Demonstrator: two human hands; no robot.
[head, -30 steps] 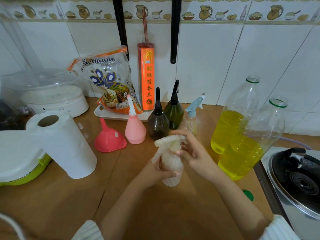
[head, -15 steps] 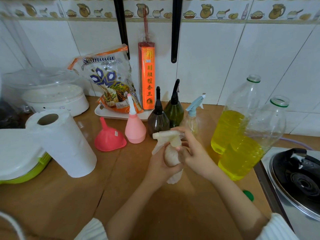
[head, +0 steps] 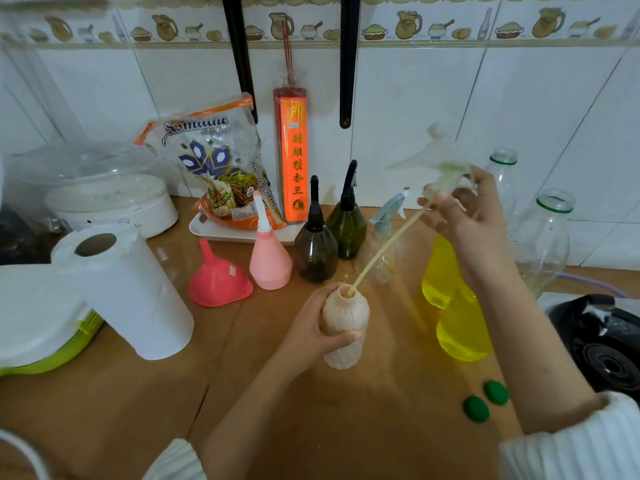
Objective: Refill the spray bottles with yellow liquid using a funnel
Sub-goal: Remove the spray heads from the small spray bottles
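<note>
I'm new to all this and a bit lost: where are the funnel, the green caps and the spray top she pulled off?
pink funnel (head: 219, 284): head view, on its cone.
green caps (head: 477, 409): head view, on the nearer cap's top.
spray head (head: 437, 161): head view, on its blurred body.

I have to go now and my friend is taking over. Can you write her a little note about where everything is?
Left hand grips the beige bottle upright on the counter.
Right hand holds the spray head lifted, its tube tip in the neck.
Done: head unscrewed.
Left: put down the head, fetch the pink funnel, pour from the yellow liquid bottles, recap.
</note>
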